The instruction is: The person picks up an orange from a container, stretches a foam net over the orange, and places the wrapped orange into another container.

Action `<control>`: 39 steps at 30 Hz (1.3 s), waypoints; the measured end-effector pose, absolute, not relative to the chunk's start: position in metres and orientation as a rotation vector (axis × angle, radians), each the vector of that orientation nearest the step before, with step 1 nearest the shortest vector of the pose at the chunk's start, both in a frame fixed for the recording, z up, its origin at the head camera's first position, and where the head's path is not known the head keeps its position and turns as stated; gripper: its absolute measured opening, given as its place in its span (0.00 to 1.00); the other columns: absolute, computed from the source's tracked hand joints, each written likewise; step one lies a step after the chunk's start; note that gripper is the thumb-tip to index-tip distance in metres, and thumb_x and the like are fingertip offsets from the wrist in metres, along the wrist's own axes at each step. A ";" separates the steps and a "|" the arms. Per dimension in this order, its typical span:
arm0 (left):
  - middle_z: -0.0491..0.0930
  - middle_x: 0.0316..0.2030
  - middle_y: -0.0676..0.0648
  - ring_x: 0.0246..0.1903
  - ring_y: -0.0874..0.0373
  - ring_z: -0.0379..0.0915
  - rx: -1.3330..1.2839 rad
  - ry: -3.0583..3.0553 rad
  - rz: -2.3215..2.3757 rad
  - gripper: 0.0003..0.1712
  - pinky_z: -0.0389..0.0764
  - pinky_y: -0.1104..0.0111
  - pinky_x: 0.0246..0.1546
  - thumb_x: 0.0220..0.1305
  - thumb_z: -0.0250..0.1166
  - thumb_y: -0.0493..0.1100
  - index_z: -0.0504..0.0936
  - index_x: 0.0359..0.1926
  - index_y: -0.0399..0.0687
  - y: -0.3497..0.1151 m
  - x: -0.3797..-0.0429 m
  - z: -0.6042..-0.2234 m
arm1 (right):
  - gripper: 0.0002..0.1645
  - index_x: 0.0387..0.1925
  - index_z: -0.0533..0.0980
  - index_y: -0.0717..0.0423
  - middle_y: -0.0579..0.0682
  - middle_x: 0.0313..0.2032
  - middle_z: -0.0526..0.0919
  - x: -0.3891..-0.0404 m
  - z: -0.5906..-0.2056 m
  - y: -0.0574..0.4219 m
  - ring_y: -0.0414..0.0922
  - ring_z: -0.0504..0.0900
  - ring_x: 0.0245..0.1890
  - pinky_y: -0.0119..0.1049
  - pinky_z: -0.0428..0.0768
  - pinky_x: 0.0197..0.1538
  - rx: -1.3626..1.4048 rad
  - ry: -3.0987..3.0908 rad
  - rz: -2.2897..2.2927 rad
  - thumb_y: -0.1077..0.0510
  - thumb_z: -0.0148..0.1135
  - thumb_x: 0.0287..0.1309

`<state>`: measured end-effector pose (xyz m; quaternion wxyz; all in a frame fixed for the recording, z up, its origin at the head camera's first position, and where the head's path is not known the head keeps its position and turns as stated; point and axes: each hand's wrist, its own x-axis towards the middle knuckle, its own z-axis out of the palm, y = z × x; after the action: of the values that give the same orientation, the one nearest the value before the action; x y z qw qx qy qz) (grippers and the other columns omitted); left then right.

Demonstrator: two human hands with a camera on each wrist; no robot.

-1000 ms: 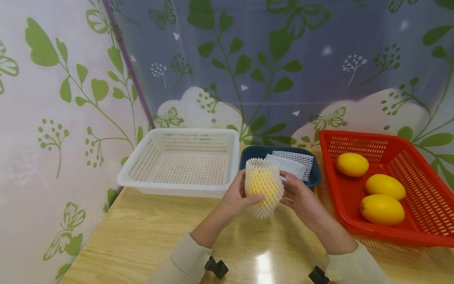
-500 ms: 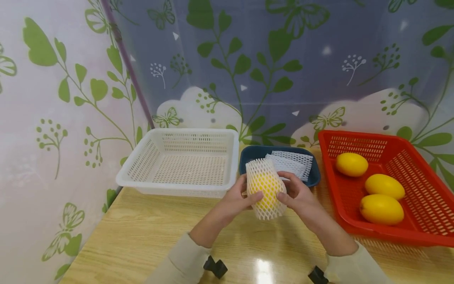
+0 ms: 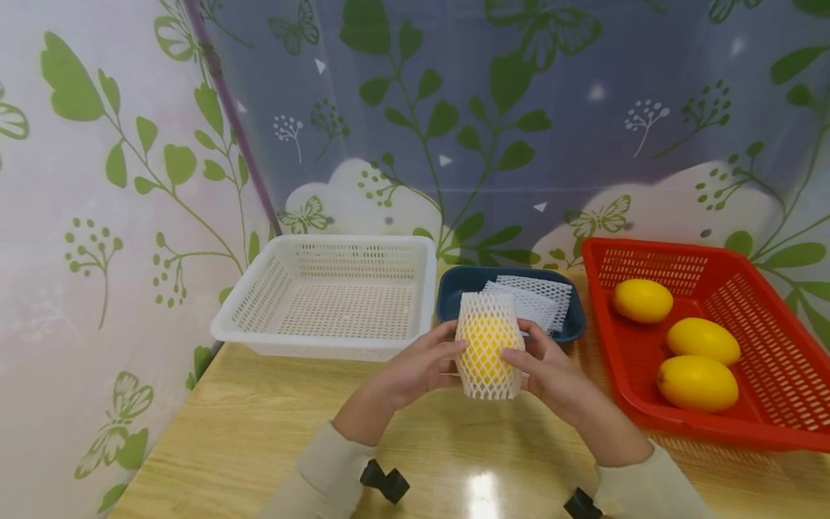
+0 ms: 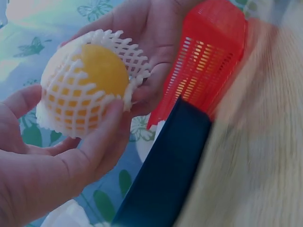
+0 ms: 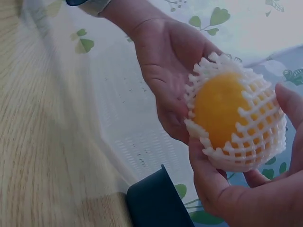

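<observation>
Between my two hands is a yellow oval fruit [image 5: 222,111] inside a white foam net sleeve [image 3: 491,353], held upright above the table. The left hand [image 3: 415,367] grips its left side, thumb across the net. On the opposite side the right hand [image 3: 551,371] holds it, thumb on the front of the sleeve and fingers behind. Both wrist views show the fruit's bare end at the sleeve's opening. Just beyond the hands, a dark blue tray [image 3: 454,277] holds flat white foam net sleeves [image 3: 541,295]; the wrapped fruit overlaps its front edge in the head view.
A white slotted basket [image 3: 350,310] stands at the left on the wooden table [image 3: 259,425]. At the right, a red basket [image 3: 622,382] holds three yellow oval fruits [image 3: 703,342]. A patterned curtain [image 3: 454,144] hangs behind them.
The sleeved fruit has shifted slightly right and turned more upright. The right thumb has come onto the front of the net, and the left hand has moved its grip to the left edge.
</observation>
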<state>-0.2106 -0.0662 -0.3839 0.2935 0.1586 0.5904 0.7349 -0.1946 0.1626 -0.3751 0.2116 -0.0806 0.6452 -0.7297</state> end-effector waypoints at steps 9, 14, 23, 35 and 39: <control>0.74 0.49 0.47 0.46 0.52 0.75 0.290 1.403 1.991 0.31 0.79 0.60 0.49 0.74 0.51 0.46 0.53 0.73 0.48 -0.062 -0.211 -0.391 | 0.44 0.70 0.37 0.58 0.47 0.49 0.75 -0.196 -0.378 0.168 0.44 0.79 0.46 0.39 0.79 0.52 -0.296 1.544 -2.018 0.47 0.52 0.70; 0.74 0.47 0.44 0.42 0.51 0.77 0.263 1.532 1.963 0.32 0.79 0.56 0.47 0.72 0.53 0.50 0.52 0.70 0.48 -0.057 -0.209 -0.396 | 0.36 0.71 0.39 0.56 0.47 0.50 0.76 -0.199 -0.383 0.167 0.45 0.78 0.47 0.40 0.78 0.54 -0.333 1.444 -2.010 0.51 0.42 0.72; 0.74 0.40 0.42 0.28 0.54 0.75 0.217 1.888 1.817 0.34 0.77 0.66 0.24 0.66 0.61 0.55 0.52 0.60 0.49 -0.045 -0.201 -0.394 | 0.29 0.54 0.67 0.53 0.48 0.46 0.81 -0.204 -0.403 0.168 0.43 0.80 0.44 0.37 0.79 0.49 -0.561 1.017 -2.060 0.59 0.19 0.64; 0.71 0.40 0.43 0.30 0.55 0.75 0.246 1.901 1.799 0.32 0.78 0.65 0.28 0.68 0.59 0.55 0.53 0.61 0.47 -0.044 -0.203 -0.396 | 0.28 0.53 0.67 0.54 0.48 0.45 0.81 -0.206 -0.405 0.169 0.43 0.80 0.44 0.38 0.79 0.48 -0.603 1.031 -2.047 0.59 0.19 0.64; 0.73 0.45 0.42 0.38 0.54 0.76 0.282 1.863 1.821 0.32 0.82 0.60 0.38 0.70 0.56 0.55 0.54 0.64 0.47 -0.046 -0.206 -0.397 | 0.22 0.59 0.59 0.53 0.47 0.45 0.79 -0.207 -0.396 0.172 0.43 0.79 0.43 0.38 0.79 0.48 -0.519 1.197 -2.008 0.55 0.26 0.68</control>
<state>-0.2061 -0.0463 -0.3975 0.2577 0.1040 0.6868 0.6716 -0.2067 0.1722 -0.3955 0.3648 -0.2020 0.4653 -0.7808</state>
